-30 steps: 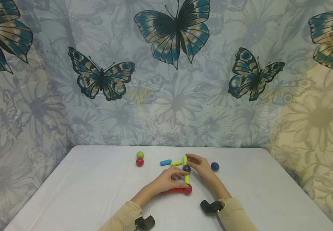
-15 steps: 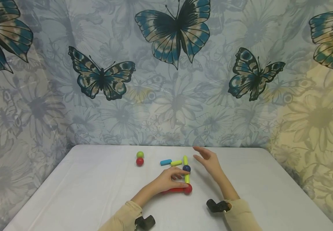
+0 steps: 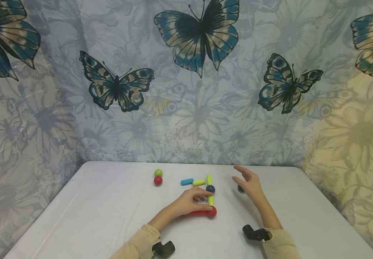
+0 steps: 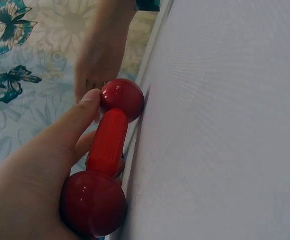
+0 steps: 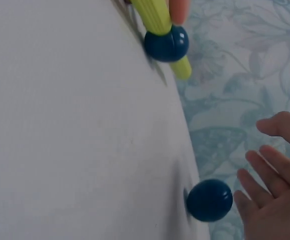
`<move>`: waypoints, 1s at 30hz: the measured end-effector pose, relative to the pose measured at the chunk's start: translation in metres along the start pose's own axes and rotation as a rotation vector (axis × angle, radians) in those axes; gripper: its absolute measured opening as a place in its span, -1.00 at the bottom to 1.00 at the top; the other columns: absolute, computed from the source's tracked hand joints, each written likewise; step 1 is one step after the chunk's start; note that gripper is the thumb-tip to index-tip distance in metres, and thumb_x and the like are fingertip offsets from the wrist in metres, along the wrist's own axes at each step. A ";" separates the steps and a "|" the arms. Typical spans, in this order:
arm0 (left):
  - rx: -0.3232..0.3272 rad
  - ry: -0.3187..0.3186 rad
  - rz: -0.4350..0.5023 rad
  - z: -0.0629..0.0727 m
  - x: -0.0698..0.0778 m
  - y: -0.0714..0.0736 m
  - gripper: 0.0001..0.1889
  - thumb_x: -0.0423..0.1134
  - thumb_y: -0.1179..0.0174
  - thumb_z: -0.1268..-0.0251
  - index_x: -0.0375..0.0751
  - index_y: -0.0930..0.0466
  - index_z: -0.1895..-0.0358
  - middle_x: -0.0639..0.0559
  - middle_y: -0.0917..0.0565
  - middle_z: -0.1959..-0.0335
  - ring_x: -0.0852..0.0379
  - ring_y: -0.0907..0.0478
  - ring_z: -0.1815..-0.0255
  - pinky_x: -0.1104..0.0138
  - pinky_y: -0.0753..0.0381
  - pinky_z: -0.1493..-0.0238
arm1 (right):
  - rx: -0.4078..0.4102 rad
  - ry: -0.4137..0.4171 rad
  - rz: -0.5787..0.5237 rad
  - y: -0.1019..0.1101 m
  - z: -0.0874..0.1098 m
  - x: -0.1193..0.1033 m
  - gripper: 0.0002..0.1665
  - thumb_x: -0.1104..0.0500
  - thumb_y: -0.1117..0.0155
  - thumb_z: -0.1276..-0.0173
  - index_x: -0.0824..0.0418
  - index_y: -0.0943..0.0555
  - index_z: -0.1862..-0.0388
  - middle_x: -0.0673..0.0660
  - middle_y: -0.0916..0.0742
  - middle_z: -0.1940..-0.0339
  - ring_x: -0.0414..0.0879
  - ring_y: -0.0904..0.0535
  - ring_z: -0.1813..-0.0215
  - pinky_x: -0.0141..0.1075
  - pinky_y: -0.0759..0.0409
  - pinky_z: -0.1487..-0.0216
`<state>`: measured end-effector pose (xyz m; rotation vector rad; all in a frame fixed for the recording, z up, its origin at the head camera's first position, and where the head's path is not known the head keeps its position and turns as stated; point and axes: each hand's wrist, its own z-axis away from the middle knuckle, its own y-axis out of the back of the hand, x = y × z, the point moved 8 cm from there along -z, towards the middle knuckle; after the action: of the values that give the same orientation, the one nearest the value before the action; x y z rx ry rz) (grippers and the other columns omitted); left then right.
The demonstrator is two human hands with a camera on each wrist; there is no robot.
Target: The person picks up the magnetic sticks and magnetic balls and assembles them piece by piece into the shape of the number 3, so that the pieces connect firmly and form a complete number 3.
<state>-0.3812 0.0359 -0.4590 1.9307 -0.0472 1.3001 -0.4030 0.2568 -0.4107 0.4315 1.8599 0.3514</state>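
Observation:
My left hand (image 3: 188, 200) holds a joined ball-and-stick piece near the table's middle. Its thumb presses the red ball (image 3: 211, 212), and its forefinger reaches the yellow stick (image 3: 210, 200) by the dark blue ball (image 3: 210, 189). A red stick (image 4: 107, 145) links that red ball to another red ball (image 4: 93, 204), seen in the left wrist view. Beyond the blue ball a second yellow stick (image 3: 209, 179) sticks out. With fingers spread, my right hand (image 3: 251, 185) hovers by a loose blue ball (image 5: 210, 200), partly hidden behind it in the head view and apart from its fingers.
Behind the left hand lie a blue stick (image 3: 187, 182) and a yellow stick (image 3: 198, 182), end to end. A green ball (image 3: 158, 173) and a red ball (image 3: 158, 181) sit farther left on the white table (image 3: 109, 201). Butterfly-patterned cloth (image 3: 196, 118) hangs behind.
My right hand has let go of the far yellow stick and moved right to the loose blue ball. The left hand has kept its hold on the joined piece.

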 end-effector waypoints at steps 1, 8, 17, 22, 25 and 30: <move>0.000 -0.003 -0.001 0.000 0.000 0.000 -0.52 0.01 -0.37 -0.16 0.18 -0.59 -0.19 0.13 -0.61 -0.12 0.22 -0.60 -0.05 0.42 -0.55 -0.07 | -0.003 -0.012 0.020 0.001 0.001 0.002 -0.41 0.21 -0.24 -0.38 0.40 -0.39 -0.34 0.36 -0.46 -0.40 0.24 -0.25 -0.49 0.04 -0.12 -0.54; 0.003 -0.009 0.001 0.001 0.002 0.000 -0.51 0.01 -0.38 -0.16 0.15 -0.59 -0.20 0.12 -0.61 -0.13 0.22 -0.60 -0.04 0.42 -0.54 -0.07 | -0.055 -0.141 0.110 0.005 0.007 0.019 -0.42 0.31 -0.20 -0.34 0.46 -0.39 -0.32 0.45 -0.46 -0.37 0.34 -0.30 -0.44 0.09 -0.29 -0.45; 0.007 -0.006 0.002 0.002 0.002 0.000 -0.51 0.00 -0.39 -0.15 0.14 -0.59 -0.19 0.11 -0.62 -0.12 0.23 -0.60 -0.03 0.43 -0.55 -0.06 | -0.069 -0.189 0.138 0.005 0.013 0.033 -0.42 0.32 -0.27 -0.25 0.46 -0.46 -0.26 0.44 -0.56 -0.27 0.30 -0.44 -0.35 0.02 -0.43 -0.36; 0.005 0.003 0.010 0.000 -0.001 -0.001 -0.51 -0.01 -0.39 -0.15 0.17 -0.59 -0.19 0.15 -0.62 -0.12 0.25 -0.59 -0.04 0.43 -0.54 -0.07 | -0.091 -0.209 0.159 0.004 0.016 0.032 -0.41 0.32 -0.27 -0.25 0.45 -0.45 -0.27 0.44 -0.55 -0.29 0.34 -0.41 -0.36 0.04 -0.45 -0.34; 0.004 0.010 0.013 0.000 -0.002 -0.001 -0.51 -0.01 -0.39 -0.15 0.17 -0.59 -0.19 0.16 -0.63 -0.13 0.27 -0.58 -0.05 0.42 -0.53 -0.07 | -0.113 -0.203 0.168 0.004 0.018 0.028 -0.40 0.33 -0.27 -0.24 0.47 -0.44 -0.27 0.45 -0.55 -0.28 0.36 -0.40 -0.36 0.06 -0.45 -0.33; 0.005 0.018 0.008 0.000 -0.002 0.000 -0.50 -0.01 -0.39 -0.15 0.17 -0.58 -0.20 0.16 -0.62 -0.15 0.28 -0.58 -0.05 0.42 -0.54 -0.07 | -0.135 -0.153 0.169 0.003 0.018 0.022 -0.43 0.39 -0.26 -0.21 0.52 -0.46 -0.23 0.48 -0.57 -0.23 0.37 -0.44 -0.32 0.04 -0.48 -0.30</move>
<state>-0.3823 0.0353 -0.4610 1.9248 -0.0424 1.3234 -0.3923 0.2699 -0.4335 0.5104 1.6440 0.5402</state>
